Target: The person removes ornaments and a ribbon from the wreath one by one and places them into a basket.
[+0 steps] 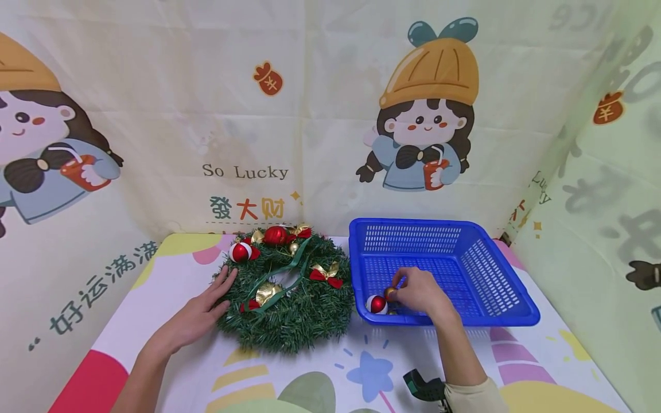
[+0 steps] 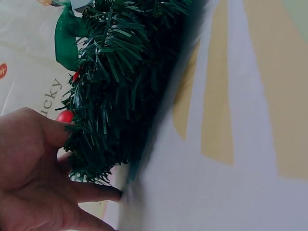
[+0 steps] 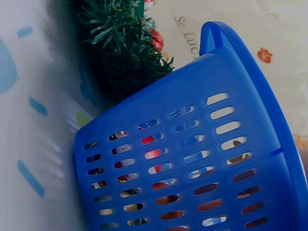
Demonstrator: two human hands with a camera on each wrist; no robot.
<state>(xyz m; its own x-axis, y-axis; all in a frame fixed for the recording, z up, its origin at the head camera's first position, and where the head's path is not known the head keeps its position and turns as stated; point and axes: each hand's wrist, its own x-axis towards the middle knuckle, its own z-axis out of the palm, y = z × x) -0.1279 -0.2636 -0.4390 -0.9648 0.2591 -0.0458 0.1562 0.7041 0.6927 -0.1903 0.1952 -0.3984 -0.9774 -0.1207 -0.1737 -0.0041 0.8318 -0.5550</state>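
My left hand lies against the left side of a green Christmas wreath, its fingers spread and extended. In the left wrist view those fingers touch the wreath's needles and the tabletop. Bows, a gold ornament, a red bauble and a red-and-white bauble decorate the wreath, with a green ribbon across it. Inside the blue basket, my right hand pinches a small gold bauble. Beside it sits another red-and-white bauble. The basket wall mostly hides this hand in the right wrist view.
The basket stands right of the wreath, close to its edge. A patterned cloth covers the table, and a printed curtain hangs behind it. A black device is near my right wrist.
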